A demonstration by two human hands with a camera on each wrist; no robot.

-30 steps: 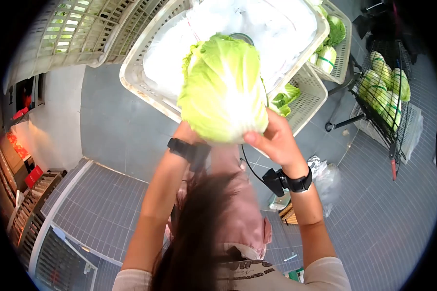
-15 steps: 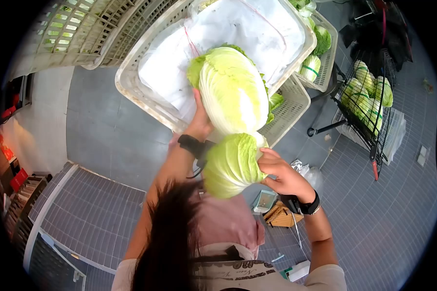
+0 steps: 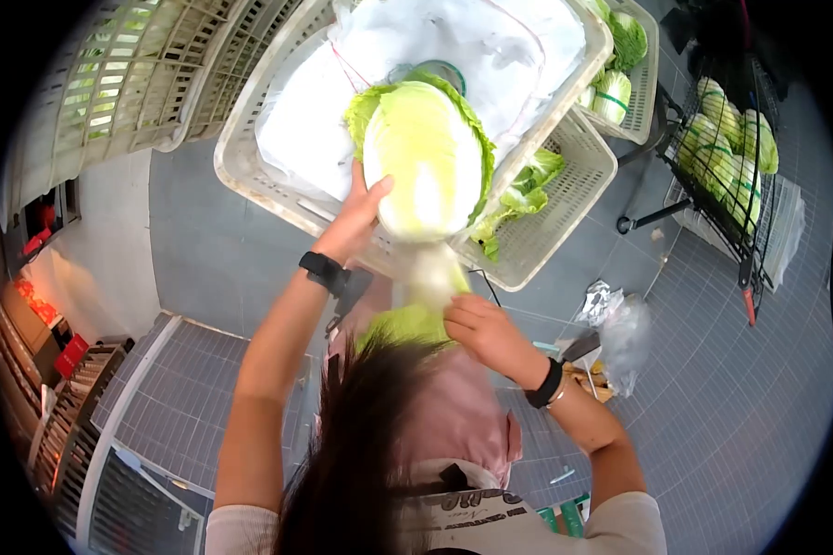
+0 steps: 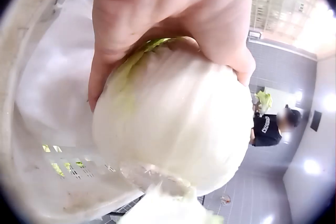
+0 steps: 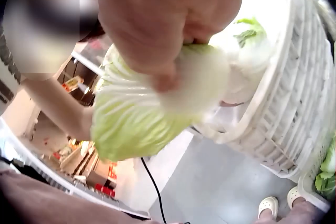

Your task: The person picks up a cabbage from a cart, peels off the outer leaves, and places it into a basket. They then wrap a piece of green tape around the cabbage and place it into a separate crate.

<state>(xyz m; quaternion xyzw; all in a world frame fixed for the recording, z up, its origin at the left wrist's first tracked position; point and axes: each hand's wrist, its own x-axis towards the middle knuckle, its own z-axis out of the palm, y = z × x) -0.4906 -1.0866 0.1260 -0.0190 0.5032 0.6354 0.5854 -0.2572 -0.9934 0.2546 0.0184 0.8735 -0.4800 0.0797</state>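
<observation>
A napa cabbage (image 3: 426, 157), pale with green outer leaves, is held over the front of a white-lined crate (image 3: 278, 199). The left hand (image 3: 354, 220) grips its left side; in the left wrist view the fingers and thumb of the left hand (image 4: 173, 14) curve round the cabbage (image 4: 173, 119). The right hand (image 3: 495, 338) pinches a loose outer leaf below the cabbage base, blurred in the head view. From the right wrist, the right hand (image 5: 168, 14) holds the base end of that leaf (image 5: 136, 121), whose green part hangs down.
A lower crate (image 3: 565, 217) with loose leaves stands right of the lined crate. Beyond it are a crate of cabbages (image 3: 643, 111) and a cart of banded cabbages (image 3: 713, 153). Stacked crates (image 3: 139, 74) are at upper left. Plastic bags (image 3: 625, 342) lie on the floor.
The cabbage was turned from broad leaf face to a paler side. The right hand has pulled an outer leaf off towards the body and moved slightly left; the left hand now grips the cabbage's left side.
</observation>
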